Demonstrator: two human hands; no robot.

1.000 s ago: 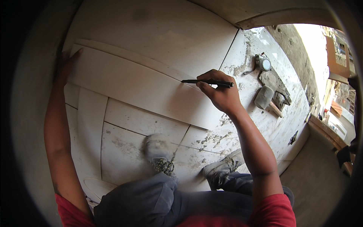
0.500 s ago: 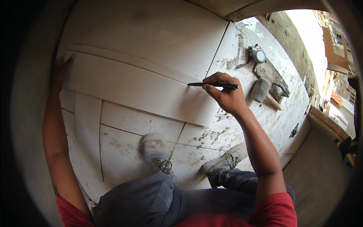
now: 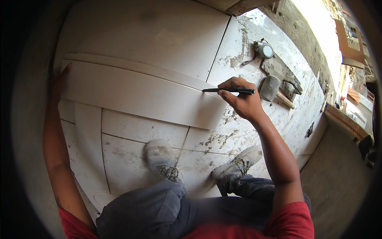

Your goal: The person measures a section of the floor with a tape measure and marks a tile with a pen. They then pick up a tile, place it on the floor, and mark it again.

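My left hand (image 3: 60, 81) grips the left end of a long white tile strip (image 3: 131, 91) lying across the floor tiles, fingers at its edge and partly in shadow. Beneath it, a second pale piece (image 3: 99, 59) shows along the far edge. My right hand (image 3: 240, 101) is closed on a black pen (image 3: 211, 90), held nearly level, its tip on that far edge near the strip's right part. Just right of this hand lies a grey rubber mallet (image 3: 269, 87) with a wooden handle.
A tape measure (image 3: 266, 51) and dirty trowel-like slab (image 3: 274, 65) lie at upper right, a small dark tool (image 3: 309, 130) farther right. My two shoes (image 3: 157, 153) rest on cracked, dusty tiles (image 3: 135, 159). A wall (image 3: 32, 119) runs along the left; boards (image 3: 346, 119) lie beyond the right edge.
The pen tip has moved rightward along the strip's far edge with my right hand. My left hand stays on the strip's left end while the whole view has shifted slightly.
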